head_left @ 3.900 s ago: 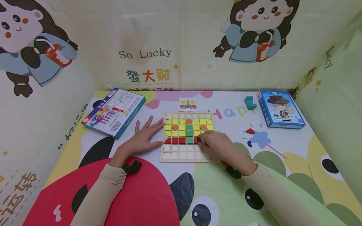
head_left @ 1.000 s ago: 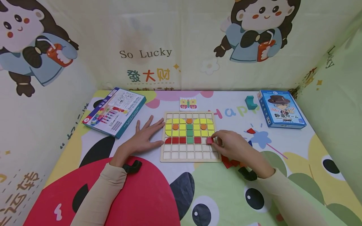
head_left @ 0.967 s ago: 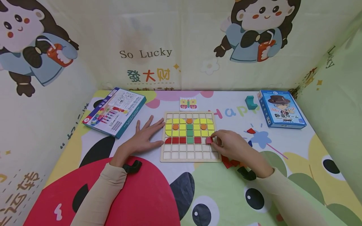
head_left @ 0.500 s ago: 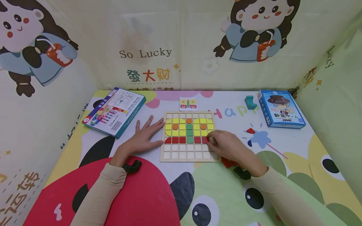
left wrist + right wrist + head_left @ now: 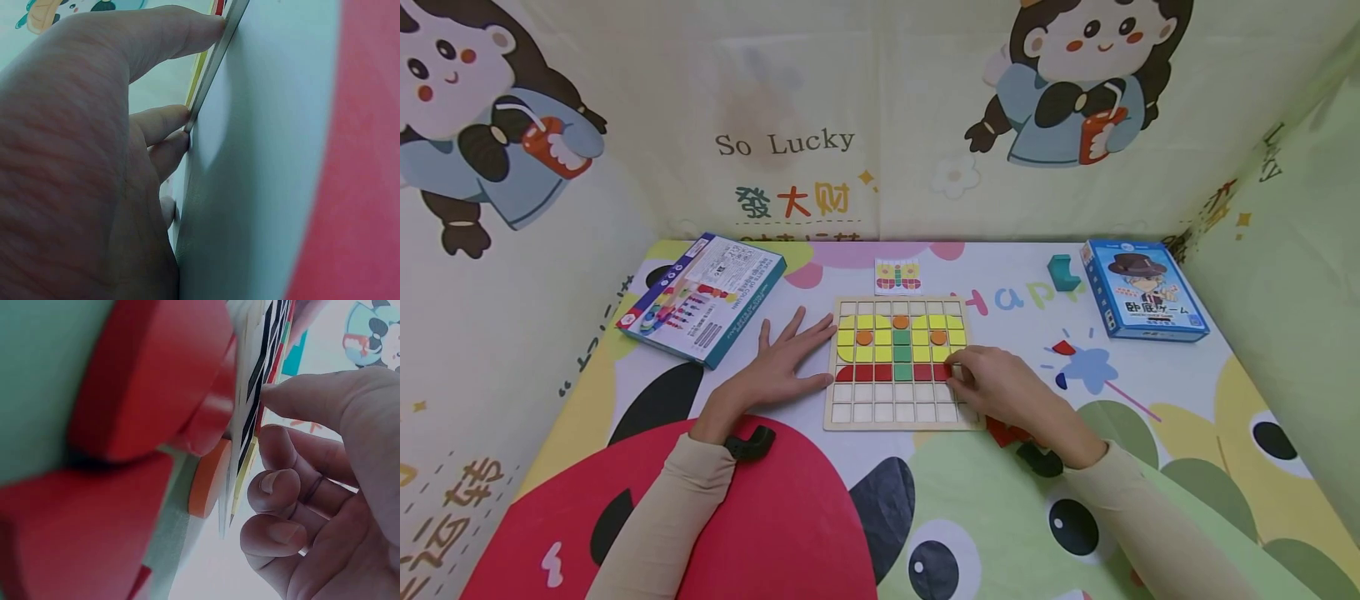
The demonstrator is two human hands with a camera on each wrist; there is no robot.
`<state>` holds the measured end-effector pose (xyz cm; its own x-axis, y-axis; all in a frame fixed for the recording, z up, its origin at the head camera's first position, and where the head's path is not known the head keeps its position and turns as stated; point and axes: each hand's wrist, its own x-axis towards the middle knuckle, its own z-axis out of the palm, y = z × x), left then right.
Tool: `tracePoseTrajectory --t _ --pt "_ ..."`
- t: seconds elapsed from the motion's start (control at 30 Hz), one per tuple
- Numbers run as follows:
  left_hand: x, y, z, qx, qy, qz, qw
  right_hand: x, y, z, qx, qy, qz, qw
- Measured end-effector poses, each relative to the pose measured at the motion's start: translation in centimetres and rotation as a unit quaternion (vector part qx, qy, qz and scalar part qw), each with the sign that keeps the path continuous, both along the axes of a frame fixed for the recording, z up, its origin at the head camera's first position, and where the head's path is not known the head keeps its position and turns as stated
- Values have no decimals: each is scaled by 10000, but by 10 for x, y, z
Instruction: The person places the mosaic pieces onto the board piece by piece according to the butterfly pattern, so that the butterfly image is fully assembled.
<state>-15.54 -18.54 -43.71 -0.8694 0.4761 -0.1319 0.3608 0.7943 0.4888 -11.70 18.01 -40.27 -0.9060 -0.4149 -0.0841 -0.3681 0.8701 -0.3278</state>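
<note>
A wooden grid board (image 5: pixel 904 414) lies mid-table, holding yellow, green, red and round orange tiles in its upper rows. Spread and flat, my left hand (image 5: pixel 782 358) touches the board's left edge; the left wrist view shows its thumb (image 5: pixel 206 31) at the rim. My right hand (image 5: pixel 1003 387) pinches a red square tile (image 5: pixel 940 372) that sits in the red row, right of another red one. Its thumb and index finger meet the tile in the right wrist view, the other fingers (image 5: pixel 275 534) curled. Part of the board's right side is hidden under this hand.
A butterfly pattern card (image 5: pixel 898 277) lies behind the board. Loose red pieces (image 5: pixel 1003 432) sit below the right wrist, with an orange piece (image 5: pixel 209 478) near them. Boxes stand left (image 5: pixel 707 300) and right (image 5: pixel 1146 292), beside a teal block (image 5: pixel 1063 273).
My right hand has moved left with a red square tile, which now lies flatter in the red row beside its neighbour. The left hand stays at the board's edge.
</note>
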Motion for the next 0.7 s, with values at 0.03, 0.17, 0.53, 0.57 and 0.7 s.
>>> tracePoseTrajectory --t 0.03,0.17,0.53,0.57,0.7 --pt "0 0 0 -3 8 -4 10000 1 1 0 -12 -23 -17 10000" --pt "0 0 0 10 12 -10 10000 2 12 5 -147 -172 -200 9995" --pt "1 1 1 43 -10 -7 10000 -12 101 15 -3 -197 -1237 9921" --pt "1 1 0 36 -8 -4 10000 -13 109 14 23 -223 -1326 9909" --pt "1 0 0 16 2 2 10000 -17 130 9 51 -339 -1564 9871"
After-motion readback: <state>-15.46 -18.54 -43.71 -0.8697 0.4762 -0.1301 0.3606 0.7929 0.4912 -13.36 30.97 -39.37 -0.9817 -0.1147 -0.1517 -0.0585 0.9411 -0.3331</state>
